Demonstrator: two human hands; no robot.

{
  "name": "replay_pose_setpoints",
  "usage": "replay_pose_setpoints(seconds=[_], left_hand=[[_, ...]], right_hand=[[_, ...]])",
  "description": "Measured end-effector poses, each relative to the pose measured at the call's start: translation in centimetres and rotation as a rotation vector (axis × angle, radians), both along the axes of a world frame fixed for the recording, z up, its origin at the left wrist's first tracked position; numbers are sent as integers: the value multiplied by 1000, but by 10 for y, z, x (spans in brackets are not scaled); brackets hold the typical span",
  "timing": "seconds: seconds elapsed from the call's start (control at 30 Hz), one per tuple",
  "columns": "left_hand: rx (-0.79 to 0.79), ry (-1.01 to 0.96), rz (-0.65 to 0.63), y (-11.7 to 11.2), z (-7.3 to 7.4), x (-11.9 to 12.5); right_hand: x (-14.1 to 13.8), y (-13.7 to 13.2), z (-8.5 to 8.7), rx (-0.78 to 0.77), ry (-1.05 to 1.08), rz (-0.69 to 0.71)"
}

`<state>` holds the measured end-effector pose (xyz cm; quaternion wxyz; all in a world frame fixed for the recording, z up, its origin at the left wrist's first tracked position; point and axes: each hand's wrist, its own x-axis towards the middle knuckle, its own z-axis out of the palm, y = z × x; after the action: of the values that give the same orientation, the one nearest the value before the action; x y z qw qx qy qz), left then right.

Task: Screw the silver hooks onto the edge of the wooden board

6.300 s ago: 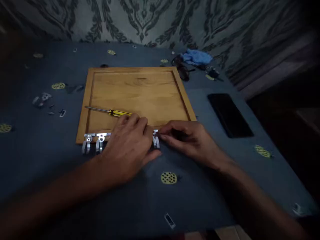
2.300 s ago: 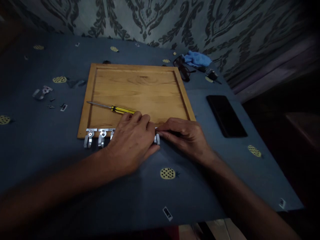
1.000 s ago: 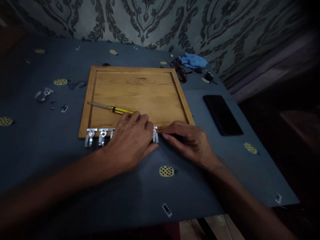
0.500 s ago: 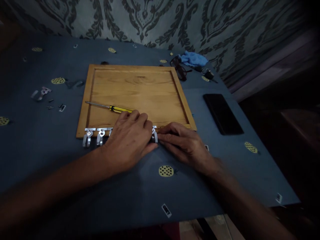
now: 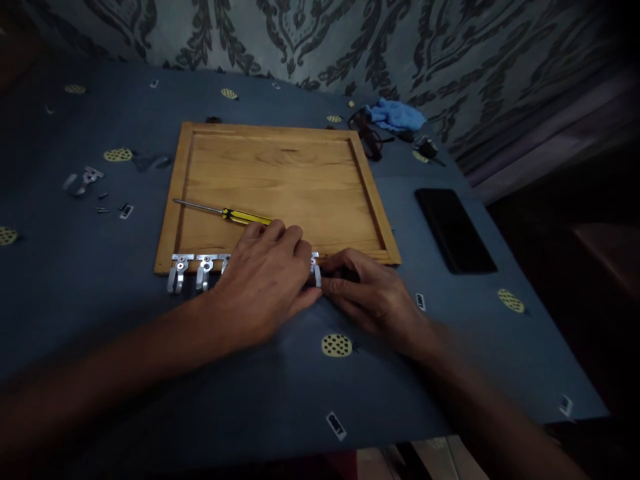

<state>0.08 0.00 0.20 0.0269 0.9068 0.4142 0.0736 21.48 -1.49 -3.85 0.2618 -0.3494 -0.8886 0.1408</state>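
Note:
A wooden board (image 5: 280, 180) lies flat on a blue cloth, with a row of metal hooks along its near edge. Two of the hooks (image 5: 190, 270) show at the left. My left hand (image 5: 263, 280) lies palm down over the middle of the row, fingers resting on the board's edge. My right hand (image 5: 367, 293) is beside it, its fingertips pinched at another metal hook (image 5: 315, 270) on that edge. A yellow-handled screwdriver (image 5: 225, 213) rests on the board just beyond my left hand.
A black phone (image 5: 455, 227) lies right of the board. Loose hooks and screws (image 5: 90, 190) sit at the far left. A blue cloth (image 5: 395, 113) and dark glasses (image 5: 367, 133) are at the back right. Small tags (image 5: 335, 425) lie on the table near its front edge.
My right hand has drawn in closer to the hook and curled its fingers around it. My left hand has stayed pressed on the row. The view has shifted slightly.

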Motion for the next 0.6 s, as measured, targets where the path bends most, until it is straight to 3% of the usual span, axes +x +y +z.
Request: replay_pose_setpoints(seconds=[0.23, 0.4, 0.6], left_hand=[[-29, 15, -6, 0, 2, 1], [-32, 23, -14, 1, 4, 0], [-83, 58, -4, 1, 5, 2]], right_hand=[[-1, -5, 1, -134, 13, -64], [2, -2, -5, -78, -42, -23], [0, 1, 1, 67, -58, 42]])
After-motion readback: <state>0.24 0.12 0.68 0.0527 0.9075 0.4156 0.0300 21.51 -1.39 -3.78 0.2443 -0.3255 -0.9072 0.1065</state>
